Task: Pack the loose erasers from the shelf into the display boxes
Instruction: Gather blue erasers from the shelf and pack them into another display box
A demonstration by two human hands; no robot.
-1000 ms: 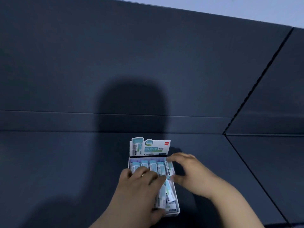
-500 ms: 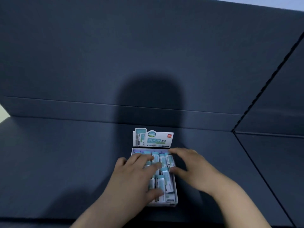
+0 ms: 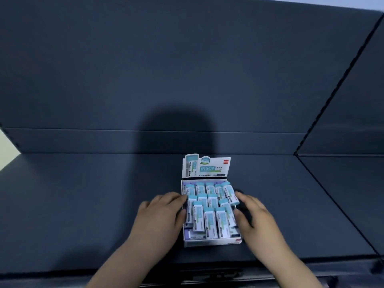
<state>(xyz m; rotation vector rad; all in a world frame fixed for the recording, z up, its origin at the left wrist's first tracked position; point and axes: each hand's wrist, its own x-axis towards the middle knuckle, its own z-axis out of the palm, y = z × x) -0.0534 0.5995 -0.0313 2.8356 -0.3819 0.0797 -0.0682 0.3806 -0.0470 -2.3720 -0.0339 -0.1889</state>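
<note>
A white display box with an upright printed back flap stands on the dark shelf, in the middle of the view. Several white and teal erasers lie in it in overlapping rows, and one eraser sits tilted over the box's right wall. My left hand rests against the left wall, fingertips and thumb touching it. On the opposite side, my right hand touches the right wall the same way, just below the tilted eraser. Neither hand holds an eraser.
The dark shelf has a raised back panel behind the box and an angled side panel at the right. Its front edge runs just below the box. No loose erasers show on the shelf outside the box.
My left hand has come off the top of the erasers and moved to the box's left side. The right hand has slid down along the right wall. The erasers now lie uncovered.
</note>
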